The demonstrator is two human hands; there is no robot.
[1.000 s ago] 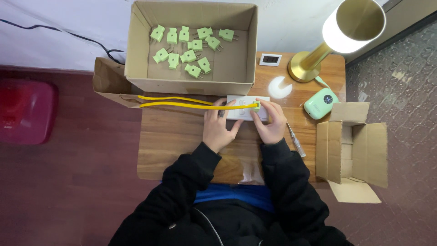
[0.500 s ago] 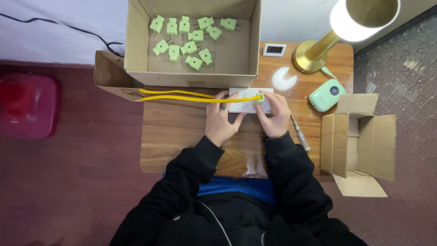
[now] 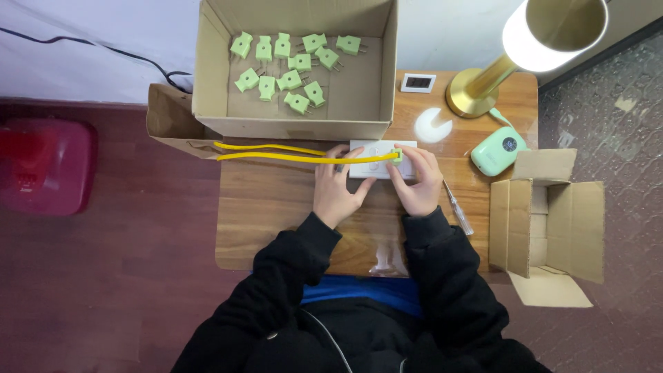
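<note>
1. Holding a white rectangular plastic socket block (image 3: 382,159) flat on the wooden bench (image 3: 276,207), the person works with both hands just in front of the large open cardboard box (image 3: 297,128).
2. The left hand (image 3: 336,190) rests on the near-left edge of the block, fingers spread and pressed down on it to steady it rather than closed around anything.
3. The right hand (image 3: 416,178) sits at the block's right end, thumb and forefinger pinching a small pale-green plastic plug (image 3: 396,155) that lies against the top face of the block.
4. Two long yellow cords (image 3: 276,152) run from that plug leftwards across the bench and out over the crumpled brown paper bag (image 3: 173,124).
5. Judged from this, the step in hand is seating the plug into the block; whether its prongs are fully in cannot be told.
6. The next move seems to call for a straight push with the right grip while the left keeps the block from sliding.
7. More pale-green plugs (image 3: 293,62) lie loose in the large box, well apart from the hands.
8. A slim screwdriver (image 3: 458,207) lies just right of the right wrist, with a mint-green rounded device (image 3: 494,150), a brass lamp (image 3: 483,90) and a smaller open carton (image 3: 545,228) beyond.
</note>
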